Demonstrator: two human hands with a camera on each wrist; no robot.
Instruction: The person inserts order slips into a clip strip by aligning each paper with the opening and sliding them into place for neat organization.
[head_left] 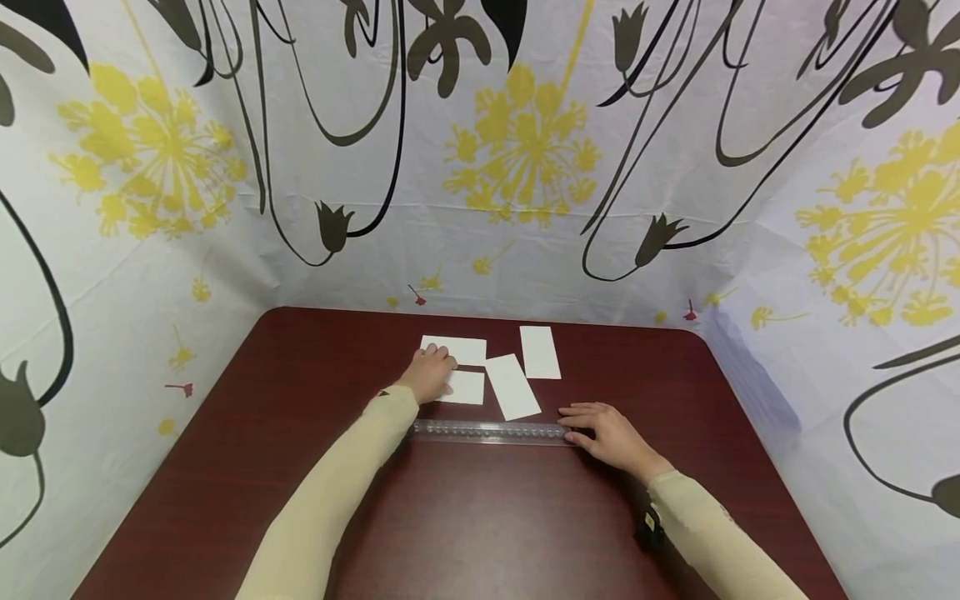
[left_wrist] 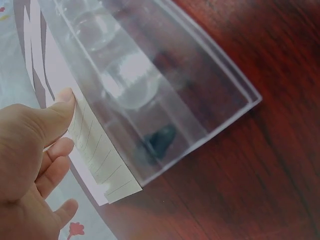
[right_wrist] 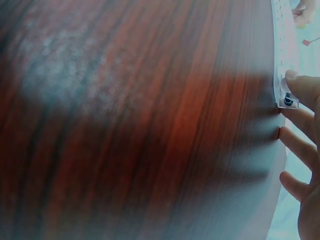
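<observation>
My left hand point(head_left: 431, 372) lies over two white cards on the left, the upper card point(head_left: 468, 351) and the lower card point(head_left: 468, 388). In the left wrist view its thumb touches a lined card point(left_wrist: 112, 170), with the other fingers loosely bent beside it. A long clear plastic strip point(head_left: 487, 432) with a row of round bumps lies in front of the cards. My right hand point(head_left: 615, 437) holds the strip's right end point(right_wrist: 287, 95) between thumb and forefinger, the other fingers spread. A dark spot shows inside that end.
Two more white cards lie to the right, a tilted card point(head_left: 513, 387) and a farther card point(head_left: 540, 352). Everything rests on a dark red wooden table point(head_left: 487, 517). A flower-patterned cloth point(head_left: 450, 242) hangs behind the table and at both sides.
</observation>
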